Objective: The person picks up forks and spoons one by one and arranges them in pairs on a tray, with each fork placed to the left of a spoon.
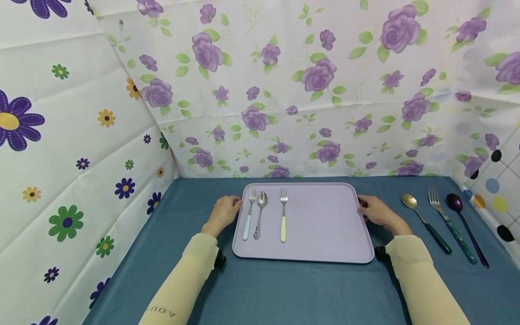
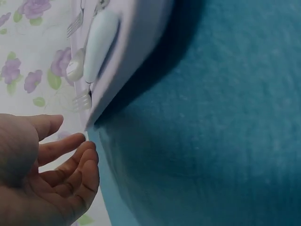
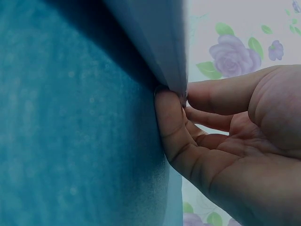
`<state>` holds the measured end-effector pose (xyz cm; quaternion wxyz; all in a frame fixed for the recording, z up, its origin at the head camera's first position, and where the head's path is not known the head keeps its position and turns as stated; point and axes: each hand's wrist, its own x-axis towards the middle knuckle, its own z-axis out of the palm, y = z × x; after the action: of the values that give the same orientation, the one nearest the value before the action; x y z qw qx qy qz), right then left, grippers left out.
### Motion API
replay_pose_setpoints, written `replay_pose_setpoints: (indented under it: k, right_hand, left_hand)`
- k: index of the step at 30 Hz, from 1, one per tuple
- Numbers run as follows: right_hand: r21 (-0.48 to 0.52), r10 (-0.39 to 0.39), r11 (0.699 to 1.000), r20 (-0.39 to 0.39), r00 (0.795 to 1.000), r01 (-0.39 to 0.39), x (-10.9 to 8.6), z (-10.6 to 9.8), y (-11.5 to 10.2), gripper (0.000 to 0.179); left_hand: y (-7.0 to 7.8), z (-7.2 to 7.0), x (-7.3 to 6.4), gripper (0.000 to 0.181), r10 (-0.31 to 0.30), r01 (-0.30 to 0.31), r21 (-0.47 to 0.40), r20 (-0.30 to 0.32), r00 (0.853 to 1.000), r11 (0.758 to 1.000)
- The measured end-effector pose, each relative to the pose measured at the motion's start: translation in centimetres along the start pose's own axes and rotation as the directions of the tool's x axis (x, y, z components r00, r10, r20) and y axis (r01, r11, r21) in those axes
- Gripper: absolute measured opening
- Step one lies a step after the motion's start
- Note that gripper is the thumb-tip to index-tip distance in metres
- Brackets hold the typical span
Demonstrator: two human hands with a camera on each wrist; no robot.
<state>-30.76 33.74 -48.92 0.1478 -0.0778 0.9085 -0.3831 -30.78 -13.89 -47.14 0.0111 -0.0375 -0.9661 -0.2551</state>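
A pale purple rectangular tray (image 1: pixel 321 221) lies on the blue cloth. On its left part are a fork with a light blue handle (image 1: pixel 247 225), a silver spoon (image 1: pixel 262 200) with an ornate handle, and a fork with a yellow handle (image 1: pixel 283 228). My left hand (image 1: pixel 224 211) is at the tray's left edge; in the left wrist view its fingers (image 2: pixel 84 165) are loosely bent, with a small gap to the rim. At the right edge my right hand (image 1: pixel 378 212) pinches the rim between thumb and fingers, as the right wrist view shows.
Right of the tray lie a gold spoon with a dark green handle (image 1: pixel 436 237), a fork with a green patterned handle (image 1: pixel 459 237) and a dark purple spoon (image 1: pixel 455 202). Flowered sheets hang behind (image 1: pixel 284 90) and at the left (image 1: pixel 81 189); a dotted one borders the right.
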Motion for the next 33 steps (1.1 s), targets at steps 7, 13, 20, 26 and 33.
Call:
replay_pose_setpoints:
  k: [7, 13, 20, 26, 33]
  right_hand:
    - [-0.002, -0.004, 1.000, -0.016, 1.000, 0.004, -0.1, 0.1, -0.2, 0.056]
    - [-0.008, -0.006, 1.000, -0.016, 1.000, 0.006, -0.1, 0.1, -0.1, 0.056]
    - [-0.020, -0.004, 1.000, -0.016, 1.000, 0.004, -0.1, 0.1, 0.1, 0.055]
    - [-0.034, -0.008, 0.999, -0.015, 1.000, 0.007, 0.1, 0.2, 0.2, 0.055]
    - [-0.078, -0.013, 0.997, -0.019, 1.000, 0.012, 0.2, 0.3, 0.3, 0.055]
  left_hand:
    - [-0.7, 0.4, -0.1, 0.038, -0.025, 0.026, -0.026, 0.034, 0.999, 0.999]
    - [-0.8, 1.0, -0.1, 0.039, -0.017, 0.022, -0.089, 0.058, 0.998, 0.996]
    - [-1.2, 1.5, -0.2, 0.036, 0.030, -0.025, -0.154, 0.031, 0.999, 0.988]
    - [-1.5, 1.6, -0.3, 0.035, 0.022, -0.016, -0.189, 0.029, 0.999, 0.982]
    - [-2.0, 1.4, -0.7, 0.036, 0.044, -0.027, -0.236, 0.065, 0.997, 0.971]
